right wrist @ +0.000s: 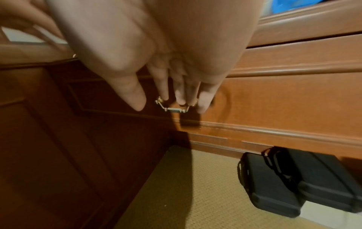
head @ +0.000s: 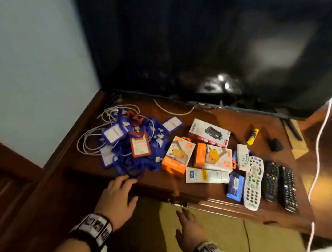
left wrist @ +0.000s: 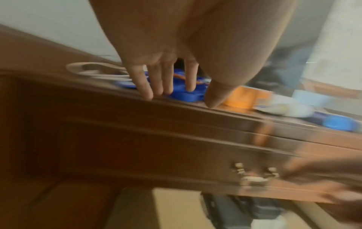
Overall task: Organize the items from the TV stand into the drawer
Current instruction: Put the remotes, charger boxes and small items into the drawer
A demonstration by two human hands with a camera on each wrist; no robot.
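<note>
On the wooden TV stand (head: 199,190) lie a heap of blue lanyards with badges (head: 132,143), orange boxes (head: 178,154), a white tube (head: 207,175), a blue packet (head: 235,186) and three remotes (head: 253,182). My left hand (head: 119,195) rests with straight fingers on the stand's front edge, fingertips (left wrist: 147,94) beside the lanyards (left wrist: 186,96). My right hand (head: 188,229) reaches with straight fingers to the closed drawer front (right wrist: 274,96); its fingertips (right wrist: 181,100) sit at the brass handle (right wrist: 173,108), not curled round it.
A large dark TV (head: 207,49) stands at the back of the stand. A white cable (head: 317,157) hangs at the right. White cords (head: 92,138), a yellow glue stick (head: 252,135) and a black plug (head: 275,144) lie on top. Black cases (right wrist: 293,182) sit on the carpet under the stand.
</note>
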